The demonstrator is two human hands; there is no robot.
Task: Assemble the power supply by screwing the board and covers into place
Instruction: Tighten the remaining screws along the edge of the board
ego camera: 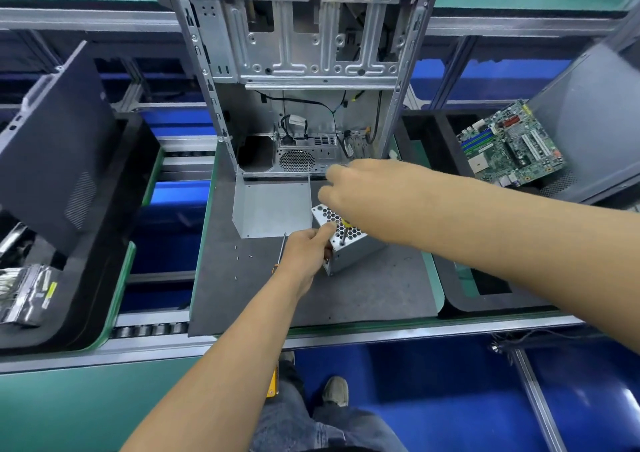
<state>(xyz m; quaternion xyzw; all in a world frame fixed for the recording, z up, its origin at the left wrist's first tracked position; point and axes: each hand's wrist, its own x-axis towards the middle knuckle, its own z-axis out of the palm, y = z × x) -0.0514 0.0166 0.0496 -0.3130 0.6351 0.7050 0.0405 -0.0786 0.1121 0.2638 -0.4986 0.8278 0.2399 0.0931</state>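
From the head camera, the power supply (349, 243), a small silver metal box with a honeycomb-perforated top, sat tilted on the dark grey work mat (363, 292), near its middle. The left hand (306, 254) gripped the box at its near-left corner, fingers curled over the perforated cover and thumb tucked at the side. The right hand (363, 198) reached in from the right above the box and held a screwdriver (343, 233) with a yellow-marked handle, its shaft standing almost upright and its tip resting on the perforated top close to the left fingers; the hand was blurred, yet its fingers were plainly closed round the handle.

A second, thinner screwdriver (280, 254) with an orange handle lay on the mat just left of the left wrist. A few small screws (242, 254) were scattered on the mat farther left. A bent sheet-metal cover (273, 205) stood on the mat just beyond the box. Behind it rose an open computer chassis (298, 53), its black cables hanging inside. To the right a green motherboard (512, 146) lay in a black foam tray (433, 129); to the left a dark side panel (52, 153) leaned over another tray.
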